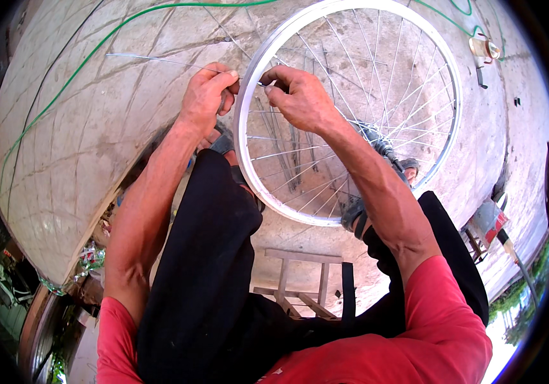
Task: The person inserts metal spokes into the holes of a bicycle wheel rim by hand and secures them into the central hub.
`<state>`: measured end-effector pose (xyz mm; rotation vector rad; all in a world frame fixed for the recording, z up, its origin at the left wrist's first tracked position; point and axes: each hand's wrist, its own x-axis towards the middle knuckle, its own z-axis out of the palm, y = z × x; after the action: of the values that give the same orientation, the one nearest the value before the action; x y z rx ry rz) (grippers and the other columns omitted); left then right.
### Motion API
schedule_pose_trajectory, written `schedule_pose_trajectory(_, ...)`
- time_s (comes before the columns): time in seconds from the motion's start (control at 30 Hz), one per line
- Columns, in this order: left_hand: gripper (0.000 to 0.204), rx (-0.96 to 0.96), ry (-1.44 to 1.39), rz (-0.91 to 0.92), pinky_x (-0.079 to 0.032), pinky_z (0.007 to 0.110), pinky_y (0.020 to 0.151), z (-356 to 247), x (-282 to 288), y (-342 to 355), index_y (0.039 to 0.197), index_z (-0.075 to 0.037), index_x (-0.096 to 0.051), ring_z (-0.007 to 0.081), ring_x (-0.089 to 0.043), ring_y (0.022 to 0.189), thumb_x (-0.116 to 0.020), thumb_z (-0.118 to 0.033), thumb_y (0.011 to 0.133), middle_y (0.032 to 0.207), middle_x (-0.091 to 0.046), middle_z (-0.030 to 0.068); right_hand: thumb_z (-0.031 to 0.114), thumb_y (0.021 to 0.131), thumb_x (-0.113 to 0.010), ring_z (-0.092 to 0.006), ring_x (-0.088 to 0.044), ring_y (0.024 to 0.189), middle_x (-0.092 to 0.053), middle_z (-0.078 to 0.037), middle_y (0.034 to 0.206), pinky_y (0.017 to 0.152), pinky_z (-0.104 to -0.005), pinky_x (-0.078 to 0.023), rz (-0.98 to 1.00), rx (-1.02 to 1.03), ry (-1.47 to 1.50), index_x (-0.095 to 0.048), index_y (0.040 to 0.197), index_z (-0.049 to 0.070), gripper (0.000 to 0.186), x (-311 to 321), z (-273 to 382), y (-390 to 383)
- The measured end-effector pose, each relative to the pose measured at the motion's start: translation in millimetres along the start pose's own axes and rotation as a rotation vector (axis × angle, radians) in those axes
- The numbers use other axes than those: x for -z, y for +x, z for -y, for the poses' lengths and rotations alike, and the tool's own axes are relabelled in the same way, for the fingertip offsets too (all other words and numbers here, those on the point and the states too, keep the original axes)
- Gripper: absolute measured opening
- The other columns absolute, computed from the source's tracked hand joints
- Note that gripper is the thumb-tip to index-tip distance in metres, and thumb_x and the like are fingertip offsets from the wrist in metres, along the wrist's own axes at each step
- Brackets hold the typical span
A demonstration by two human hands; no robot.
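A bicycle wheel with a silver rim [242, 128] stands between my legs, its thin spokes running to the dark hub [379, 142]. My left hand [205, 96] is closed just outside the rim's left side, pinching a long thin spoke [150, 59] that sticks out to the left. Inside the rim, my right hand [299, 97] is closed, thumb and fingertips pinching the spoke's other end beside the rim. Whether a small fitting sits at that end is too fine to tell. Several loose spokes [295, 153] lie on the floor, seen through the wheel.
A green hose [118, 27] curves across the cracked concrete floor [76, 96]. Below the wheel is a wooden frame [303, 256]. To the right stand a grey-and-red machine [489, 221] and a small pale container [481, 47]. Clutter [6, 272] fills the lower left edge.
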<state>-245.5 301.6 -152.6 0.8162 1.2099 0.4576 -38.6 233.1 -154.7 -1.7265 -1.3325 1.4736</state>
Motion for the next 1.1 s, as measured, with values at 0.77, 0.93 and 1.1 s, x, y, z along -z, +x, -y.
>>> schedule_pose_trajectory(0.77,0.018,-0.026,0.075,-0.004,-0.034,0.027,0.043,2,-2,1,0.095,-0.003,-0.061,0.0101,-0.049,0.049,-0.062,-0.021,0.097,0.077,-0.064,0.0058,0.02,0.092,-0.06,-0.0186,-0.065,0.073,-0.071,-0.011,0.084,0.073,-0.036,-0.053,-0.057,0.057,-0.075,-0.072,0.118,0.003,0.034,1,-2,-2)
schedule_pose_trajectory(0.93,0.017,-0.019,0.081,-0.004,-0.032,0.026,0.044,3,0,2,0.097,-0.007,-0.062,0.0088,-0.048,0.049,-0.064,-0.024,0.097,0.076,-0.064,0.0033,0.024,0.094,-0.057,-0.0338,-0.072,0.085,-0.075,-0.019,0.095,0.081,-0.0447,-0.056,-0.034,0.05,-0.069,-0.074,0.113,0.005,0.032,5,2,-5)
schedule_pose_trajectory(1.1,0.016,-0.029,0.075,-0.043,-0.032,0.027,0.045,-2,1,0,0.096,-0.007,-0.061,0.0104,-0.048,0.051,-0.064,-0.023,0.097,0.078,-0.063,0.0053,0.024,0.098,-0.051,-0.0292,-0.069,0.081,-0.074,-0.016,0.091,0.079,-0.0428,-0.054,0.042,0.041,-0.151,-0.072,0.117,0.003,0.035,23,15,-11)
